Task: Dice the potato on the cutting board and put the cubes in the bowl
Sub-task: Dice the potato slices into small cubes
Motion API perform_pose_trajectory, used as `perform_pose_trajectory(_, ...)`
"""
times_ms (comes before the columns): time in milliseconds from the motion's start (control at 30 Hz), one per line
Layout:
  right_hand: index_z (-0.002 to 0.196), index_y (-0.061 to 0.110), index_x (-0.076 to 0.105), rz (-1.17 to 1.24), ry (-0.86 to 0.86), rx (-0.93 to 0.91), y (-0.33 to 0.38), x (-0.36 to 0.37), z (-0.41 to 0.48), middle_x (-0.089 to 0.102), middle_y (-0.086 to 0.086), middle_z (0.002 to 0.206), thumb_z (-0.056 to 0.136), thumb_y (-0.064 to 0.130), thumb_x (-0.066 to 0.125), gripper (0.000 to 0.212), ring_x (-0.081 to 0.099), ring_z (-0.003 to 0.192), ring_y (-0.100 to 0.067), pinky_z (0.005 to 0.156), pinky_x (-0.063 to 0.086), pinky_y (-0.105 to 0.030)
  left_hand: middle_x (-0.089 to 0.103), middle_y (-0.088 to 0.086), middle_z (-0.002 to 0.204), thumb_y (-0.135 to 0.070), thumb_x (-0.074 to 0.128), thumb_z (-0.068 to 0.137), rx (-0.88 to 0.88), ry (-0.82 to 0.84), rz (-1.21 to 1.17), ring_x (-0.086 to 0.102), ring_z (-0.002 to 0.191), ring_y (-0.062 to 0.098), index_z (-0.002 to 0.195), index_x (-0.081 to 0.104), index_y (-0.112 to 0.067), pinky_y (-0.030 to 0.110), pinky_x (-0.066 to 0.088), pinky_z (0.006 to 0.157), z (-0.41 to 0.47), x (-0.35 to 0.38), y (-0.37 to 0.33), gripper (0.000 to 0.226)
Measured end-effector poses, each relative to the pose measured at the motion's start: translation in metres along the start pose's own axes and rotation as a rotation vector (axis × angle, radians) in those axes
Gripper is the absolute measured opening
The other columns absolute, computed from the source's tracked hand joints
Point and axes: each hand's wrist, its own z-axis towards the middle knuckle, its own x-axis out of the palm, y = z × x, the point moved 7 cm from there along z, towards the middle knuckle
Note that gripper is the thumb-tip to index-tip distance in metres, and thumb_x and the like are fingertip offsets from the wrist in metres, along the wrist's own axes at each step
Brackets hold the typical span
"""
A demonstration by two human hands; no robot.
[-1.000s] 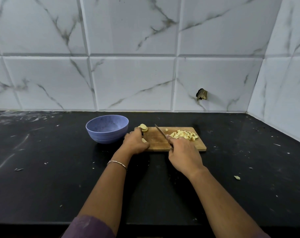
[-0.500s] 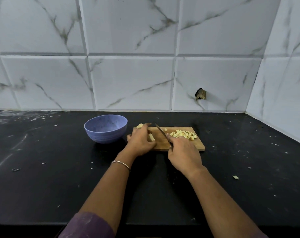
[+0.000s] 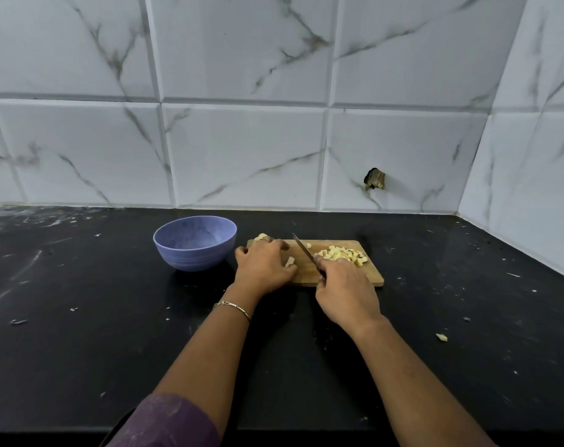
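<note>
A small wooden cutting board (image 3: 369, 276) lies on the black counter. My left hand (image 3: 263, 264) covers its left end, fingers curled over a pale potato piece (image 3: 289, 261) that sticks out beside my thumb. More uncut potato (image 3: 260, 236) peeks out behind my knuckles. In my right hand (image 3: 345, 291) I grip the handle of a knife (image 3: 301, 250); its blade points away and left over the middle of the board, just right of my left hand. A heap of potato cubes (image 3: 342, 254) lies on the board's right half. The blue bowl (image 3: 195, 243) stands left of the board.
A stray potato bit (image 3: 441, 337) lies on the counter to the right. Small white scraps (image 3: 18, 321) dot the black surface. Marble-look tiled walls close the back and the right corner, with a dark hole (image 3: 374, 179) in one tile.
My left hand has slid forward and right onto the board, over the potato piece. The knife and my right hand have barely moved.
</note>
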Motion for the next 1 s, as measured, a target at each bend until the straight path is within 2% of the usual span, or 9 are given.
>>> perform_pose_trajectory(100, 0.151, 0.031, 0.041, 0.003, 0.004, 0.002, 0.0004, -0.0006, 0.0001, 0.050, 0.005, 0.100, 0.100, 0.018, 0.052, 0.054, 0.052, 0.089, -0.013, 0.077, 0.045, -0.025, 0.058, 0.000, 0.119, -0.049, 0.055, 0.091, -0.011, -0.013, 0.106, 0.048, 0.121, 0.023, 0.110, 0.068, -0.028, 0.046, 0.029, 0.099, -0.0002, -0.0007, 0.0020, 0.031)
perform_pose_trajectory(200, 0.150, 0.032, 0.042, 0.024, 0.001, 0.002, 0.0012, -0.0010, 0.0001, 0.057, 0.005, 0.103, 0.099, 0.019, 0.054, 0.053, 0.055, 0.089, -0.011, 0.078, 0.049, -0.025, 0.060, -0.001, 0.119, -0.043, 0.053, 0.094, -0.011, -0.036, 0.182, 0.050, 0.118, 0.022, 0.114, 0.067, -0.030, 0.045, 0.030, 0.095, 0.0012, -0.0003, 0.0024, 0.028)
perform_pose_trajectory(300, 0.148, 0.032, 0.045, 0.055, 0.005, 0.001, 0.0023, -0.0019, -0.0010, 0.063, 0.004, 0.108, 0.098, 0.019, 0.056, 0.053, 0.062, 0.089, -0.012, 0.080, 0.056, -0.029, 0.063, -0.002, 0.113, -0.042, 0.055, 0.094, -0.022, -0.072, 0.197, 0.053, 0.114, 0.021, 0.112, 0.067, -0.030, 0.045, 0.031, 0.095, 0.0021, -0.0018, 0.0028, 0.025)
perform_pose_trajectory(467, 0.147, 0.032, 0.046, 0.081, 0.032, 0.012, 0.0041, -0.0001, -0.0011, 0.067, 0.005, 0.110, 0.098, 0.020, 0.058, 0.052, 0.063, 0.085, -0.010, 0.078, 0.058, -0.028, 0.065, -0.002, 0.108, -0.038, 0.056, 0.094, -0.018, -0.109, 0.188, 0.056, 0.110, 0.021, 0.109, 0.066, -0.029, 0.044, 0.031, 0.094, 0.0037, -0.0027, 0.0014, 0.020)
perform_pose_trajectory(867, 0.145, 0.030, 0.048, 0.115, 0.059, 0.016, 0.0045, 0.0051, -0.0015, 0.068, 0.005, 0.112, 0.099, 0.019, 0.055, 0.048, 0.062, 0.076, -0.008, 0.068, 0.056, -0.024, 0.062, -0.001, 0.112, -0.035, 0.055, 0.093, -0.036, -0.102, 0.184, 0.055, 0.110, 0.021, 0.110, 0.068, -0.028, 0.044, 0.032, 0.092, 0.0064, 0.0008, 0.0023, 0.022)
perform_pose_trajectory(1000, 0.145, 0.029, 0.049, 0.134, 0.057, 0.009, 0.0052, 0.0071, -0.0010, 0.069, 0.005, 0.111, 0.099, 0.018, 0.055, 0.048, 0.060, 0.072, -0.005, 0.060, 0.049, -0.018, 0.060, -0.001, 0.112, -0.035, 0.056, 0.094, -0.043, -0.096, 0.160, 0.054, 0.110, 0.021, 0.109, 0.068, -0.029, 0.044, 0.032, 0.092, 0.0068, 0.0012, 0.0024, 0.021)
